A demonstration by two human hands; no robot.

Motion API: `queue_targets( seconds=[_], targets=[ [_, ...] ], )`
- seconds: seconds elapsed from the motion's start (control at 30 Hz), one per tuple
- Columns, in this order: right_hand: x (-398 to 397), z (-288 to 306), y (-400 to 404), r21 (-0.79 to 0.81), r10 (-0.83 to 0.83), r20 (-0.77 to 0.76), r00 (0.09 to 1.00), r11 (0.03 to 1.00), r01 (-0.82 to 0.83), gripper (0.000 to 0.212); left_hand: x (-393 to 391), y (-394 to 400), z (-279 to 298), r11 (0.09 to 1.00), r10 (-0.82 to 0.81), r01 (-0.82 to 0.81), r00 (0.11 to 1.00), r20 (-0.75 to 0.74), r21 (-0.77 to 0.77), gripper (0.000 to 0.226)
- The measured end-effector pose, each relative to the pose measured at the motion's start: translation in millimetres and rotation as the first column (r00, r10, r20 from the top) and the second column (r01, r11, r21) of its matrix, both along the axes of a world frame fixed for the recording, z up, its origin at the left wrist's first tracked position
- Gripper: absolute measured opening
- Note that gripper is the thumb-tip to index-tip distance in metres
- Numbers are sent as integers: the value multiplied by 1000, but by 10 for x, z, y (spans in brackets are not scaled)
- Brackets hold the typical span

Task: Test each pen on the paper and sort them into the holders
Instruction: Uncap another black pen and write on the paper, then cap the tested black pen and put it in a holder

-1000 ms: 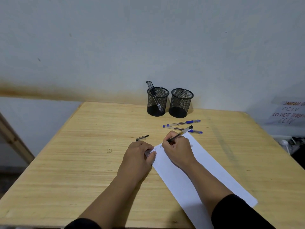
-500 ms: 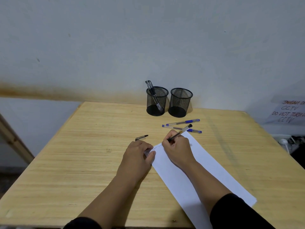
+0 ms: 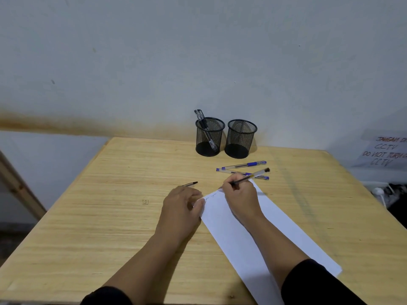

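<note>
Here the right hand (image 3: 241,198) pinches a black pen (image 3: 250,177) in a writing grip, fingers curled round the lower barrel, the tip down at the far corner of the paper (image 3: 242,236) and the tail slanting up and to the right. Faint scribbles show on the sheet just left of the tip. The left hand (image 3: 180,208) rests on the table (image 3: 99,216) at the sheet's left edge, its thumb pressing the paper; its fingers are loosely bent, and a small black cap (image 3: 190,184) pokes out past them, though I cannot tell whether they hold it or it merely lies there.

The step in hand looks to be the test itself: this pen is being tried on the paper. Next, I judge, the pen needs its cap back and then a lift to one of the two mesh holders at the back of the table.

The left holder (image 3: 209,137) already carries pens (image 3: 203,126) leaning on its rim; the right holder (image 3: 241,139) looks empty. Two blue pens (image 3: 244,165) lie on the table between the holders and the paper, just beyond the writing hand, apparently untested. They lie across the straight path to the holders, so the hand would do well to pass over them. At the right edge, a handwritten notice (image 3: 387,154) hangs on the wall.
</note>
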State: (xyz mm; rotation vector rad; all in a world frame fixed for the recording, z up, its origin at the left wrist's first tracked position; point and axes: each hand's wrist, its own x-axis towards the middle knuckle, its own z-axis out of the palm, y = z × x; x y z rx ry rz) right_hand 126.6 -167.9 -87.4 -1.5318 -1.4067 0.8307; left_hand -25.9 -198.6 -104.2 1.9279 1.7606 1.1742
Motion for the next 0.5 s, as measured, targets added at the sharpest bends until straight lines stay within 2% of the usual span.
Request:
queue_targets(
  seconds=[0.1, 0.17, 0.23, 0.37, 0.5],
  targets=[
    [38, 35, 13, -45, -21, -241, 970, 999, 11, 13, -58, 77, 55, 995, 102, -101, 991, 87, -16, 29],
    [36, 94, 4, -93, -33, -378, 925, 996, -2, 15, -87, 164, 53, 991, 97, -92, 994, 41, -97, 37],
    [23, 165, -11, -144, -52, -494, 868, 989, -23, 18, -101, 247, 40, 986, 85, -87, 996, -18, -141, 34],
    [35, 254, -34, -163, -41, -542, 839, 985, -58, 16, -68, 318, 110, 984, 80, -83, 997, -23, -156, 13],
    [36, 360, -42, -91, 43, -550, 834, 990, -111, 15, -17, 278, 251, 984, 69, -30, 973, 221, -175, 11]
  ],
)
